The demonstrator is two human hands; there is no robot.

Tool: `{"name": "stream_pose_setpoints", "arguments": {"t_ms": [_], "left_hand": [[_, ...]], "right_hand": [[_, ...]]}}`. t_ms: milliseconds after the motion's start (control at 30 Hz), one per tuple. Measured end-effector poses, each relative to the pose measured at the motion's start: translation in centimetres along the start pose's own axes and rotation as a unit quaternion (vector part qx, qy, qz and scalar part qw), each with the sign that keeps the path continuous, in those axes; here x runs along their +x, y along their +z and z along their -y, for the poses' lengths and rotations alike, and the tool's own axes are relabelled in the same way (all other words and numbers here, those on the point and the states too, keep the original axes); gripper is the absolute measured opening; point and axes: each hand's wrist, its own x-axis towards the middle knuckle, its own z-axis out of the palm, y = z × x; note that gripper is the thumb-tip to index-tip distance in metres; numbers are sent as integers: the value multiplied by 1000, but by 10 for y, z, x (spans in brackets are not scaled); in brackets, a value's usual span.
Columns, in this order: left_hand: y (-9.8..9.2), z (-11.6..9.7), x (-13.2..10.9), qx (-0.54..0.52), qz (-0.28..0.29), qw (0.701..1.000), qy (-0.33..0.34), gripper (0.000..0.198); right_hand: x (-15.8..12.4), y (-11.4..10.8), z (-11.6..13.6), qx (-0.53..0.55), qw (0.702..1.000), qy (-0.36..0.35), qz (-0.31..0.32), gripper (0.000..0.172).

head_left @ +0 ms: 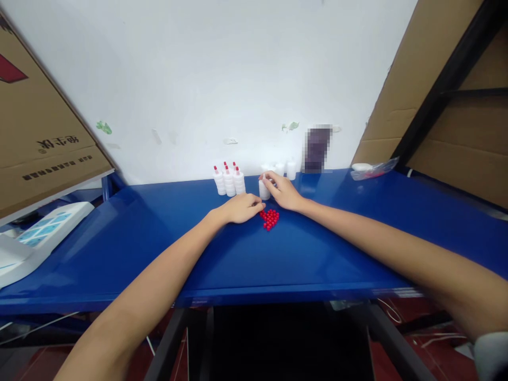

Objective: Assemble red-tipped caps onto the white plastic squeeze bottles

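Bare forearms (166, 264) extend over the blue worktop (238, 259). White bottle (264, 191) observed upright just beyond the loose red caps (271, 219), its top gripped by the fingers of the right hand (282, 190). Left hand (240, 208) reaches the left edge of the caps; whether its fingers pinch one cannot be told. Five red-tipped bottles (228, 184) stand grouped to the left. White containers (291, 170), partly hidden, stand beyond the right hand by the wall (222, 79). Clear plastic bag (375, 169) lies farther right
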Motion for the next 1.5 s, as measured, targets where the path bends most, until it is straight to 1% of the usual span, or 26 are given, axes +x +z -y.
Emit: {"name": "stream_pose_setpoints", "arguments": {"t_ms": [100, 233, 267, 333, 433, 500, 633, 800, 933, 1167, 1500], "left_hand": [[-2, 0, 0, -9, -7, 1000, 11, 39], [-6, 4, -2, -45, -18, 999, 17, 21], [-8, 5, -2, -60, -16, 998, 16, 21], [-11, 5, -3, -94, -4, 995, 15, 29], [-15, 2, -4, -125, 30, 992, 18, 37], [-16, 0, -5, -116, 41, 992, 21, 38], [-17, -5, -6, -88, 28, 995, 34, 37], [-18, -8, -7, -86, 29, 995, 32, 34], [-17, -7, -6, -90, 24, 995, 39, 29], [-13, -4, -5, -93, 16, 994, 47, 25], [-15, -1, -5, -107, 31, 993, 45, 22]], "right_hand": [[0, 0, 0, 3, 1000, -1, 2, 30], [0, -1, 0, 2, 1000, 0, 4, 31], [0, -1, 1, 1, 1000, 0, 5, 31], [0, -1, 1, 0, 1000, -1, 7, 32], [0, -1, 1, -6, 1000, -3, 6, 34], [0, 0, 1, -9, 1000, -4, 3, 35], [0, 0, 0, -9, 1000, -7, 3, 35], [0, 0, 0, -9, 1000, -10, 1, 35], [0, 0, 0, -7, 1000, -8, 0, 36], [-1, -1, 0, -8, 1000, -9, 1, 35], [0, 0, 2, -6, 1000, -6, 1, 35]]}}
